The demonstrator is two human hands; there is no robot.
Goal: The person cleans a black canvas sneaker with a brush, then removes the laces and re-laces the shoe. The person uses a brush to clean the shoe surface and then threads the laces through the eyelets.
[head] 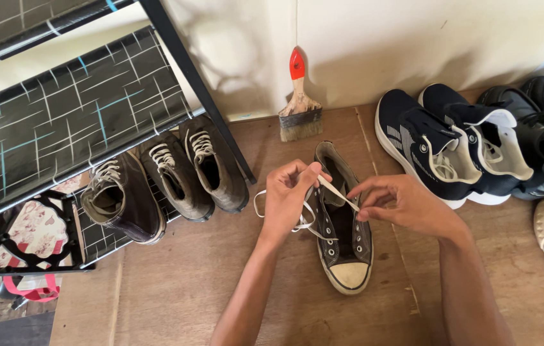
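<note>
Our forearms reach in from the bottom edge toward a dark high-top sneaker (343, 240) standing on the wooden floor (188, 282), its pale toe cap pointing at us. We pinch a white shoelace (336, 191) between both hands: our left hand (286, 192) has its fingertips closed on the lace above the shoe's opening, our right hand (400, 205) grips the other end. A red-handled paintbrush (299, 102) leans against the wall beyond. Navy trainers (451, 144) sit at the right.
</note>
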